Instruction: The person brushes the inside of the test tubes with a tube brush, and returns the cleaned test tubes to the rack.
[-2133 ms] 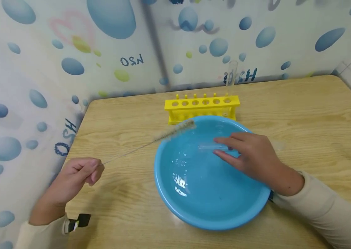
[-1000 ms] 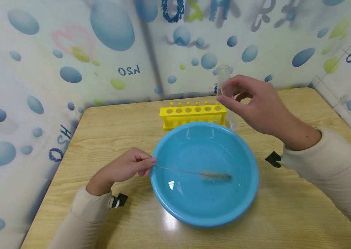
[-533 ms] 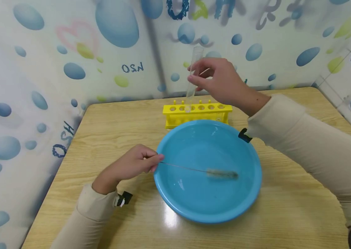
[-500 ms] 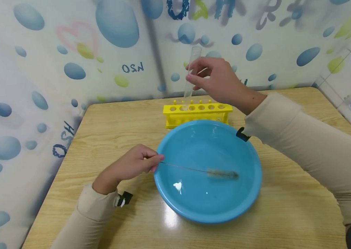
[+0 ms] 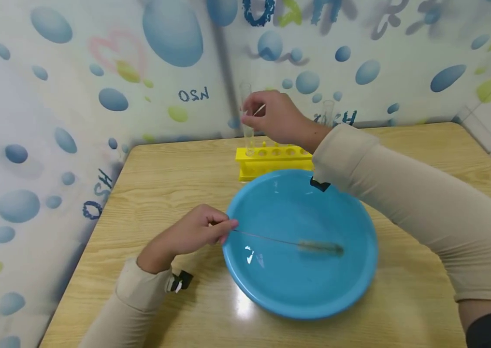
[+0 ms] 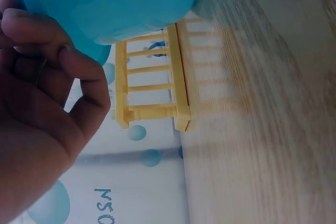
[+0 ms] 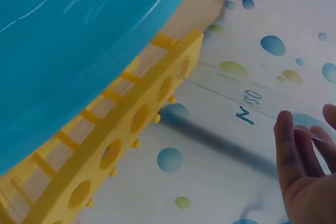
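My right hand (image 5: 278, 118) pinches a clear glass test tube (image 5: 247, 135) near its upper part. The tube stands nearly upright, its lower end at the leftmost hole of a yellow test tube rack (image 5: 267, 164); the right wrist view shows that end at the rack's end hole (image 7: 184, 67). Between thumb and fingers, my left hand (image 5: 199, 231) grips the thin wire handle of a test tube brush (image 5: 320, 247) at the basin's left rim. The brush's bristles lie in the water of a blue basin (image 5: 302, 311). The left wrist view shows curled fingers (image 6: 89, 77), but no brush.
Another clear test tube (image 5: 327, 113) stands at the rack's right end, partly hidden by my right sleeve (image 5: 384, 169). The basin sits on a wood-grain table (image 5: 167, 179), in front of the rack. A patterned wall (image 5: 150, 106) rises behind the table.
My right hand has carried the test tube up from the basin, then leftward to the rack's left end and down to the hole. My left hand has brought the brush rightward into the basin.
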Available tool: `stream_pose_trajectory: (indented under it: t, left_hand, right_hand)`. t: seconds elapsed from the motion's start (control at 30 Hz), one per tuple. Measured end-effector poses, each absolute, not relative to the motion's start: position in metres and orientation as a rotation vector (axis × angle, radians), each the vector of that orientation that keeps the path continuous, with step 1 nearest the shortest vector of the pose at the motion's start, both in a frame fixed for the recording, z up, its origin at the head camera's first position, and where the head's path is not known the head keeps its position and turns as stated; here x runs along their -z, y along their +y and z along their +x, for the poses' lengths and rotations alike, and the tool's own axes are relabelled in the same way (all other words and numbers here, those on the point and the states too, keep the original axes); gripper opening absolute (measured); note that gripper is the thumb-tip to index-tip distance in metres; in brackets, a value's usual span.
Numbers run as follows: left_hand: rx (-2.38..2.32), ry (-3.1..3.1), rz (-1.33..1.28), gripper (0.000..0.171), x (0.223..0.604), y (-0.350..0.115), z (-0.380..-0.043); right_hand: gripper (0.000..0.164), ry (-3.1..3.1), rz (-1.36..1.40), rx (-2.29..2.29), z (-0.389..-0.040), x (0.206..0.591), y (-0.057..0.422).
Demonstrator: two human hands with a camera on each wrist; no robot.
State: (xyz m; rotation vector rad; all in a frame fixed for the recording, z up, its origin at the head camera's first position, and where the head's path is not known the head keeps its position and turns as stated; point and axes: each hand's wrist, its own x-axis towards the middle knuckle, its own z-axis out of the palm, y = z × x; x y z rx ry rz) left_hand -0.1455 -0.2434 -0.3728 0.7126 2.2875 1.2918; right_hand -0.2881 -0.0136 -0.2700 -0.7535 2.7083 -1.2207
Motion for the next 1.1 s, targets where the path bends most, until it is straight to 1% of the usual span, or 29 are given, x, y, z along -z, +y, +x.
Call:
stream_pose_trajectory:
  t: [0.17,0.43,0.5,0.67,0.7,0.77,0.97,1.1]
  left_hand:
    - [-1.316,2.269,0.720,0.044,0.373,-0.241,-0.144]
    - [-1.306,2.281,0.744,0.045,0.372,-0.238,-0.145]
    - [-1.290,2.296,0.743,0.044,0.372,-0.239,-0.145]
    - [-1.218,2.377,0.733,0.039,0.371,-0.240,-0.144]
    - [-1.189,2.411,0.731,0.038,0.371,-0.240,-0.143]
    - [-1.103,2.512,0.733,0.036,0.370,-0.239,-0.142]
    - [-0.723,2.835,0.693,0.041,0.363,-0.240,-0.139]
    - [-0.578,2.906,0.580,0.045,0.359,-0.243,-0.138]
  right_hand:
    - [0.013,2.696,-0.756,1.075,-0.293,0.281,-0.017]
    - [0.015,2.690,-0.694,0.963,-0.298,0.297,-0.015]
    - [0.022,2.679,-0.669,0.951,-0.298,0.299,-0.016]
    - [0.063,2.631,-0.581,0.851,-0.290,0.298,-0.010]
    - [0.069,2.625,-0.576,0.826,-0.287,0.297,-0.005]
    - [0.073,2.626,-0.589,0.793,-0.276,0.293,0.008]
    - [0.063,2.677,-0.742,0.777,-0.216,0.292,0.069]
    - [0.063,2.760,-0.717,0.728,-0.182,0.307,0.099]
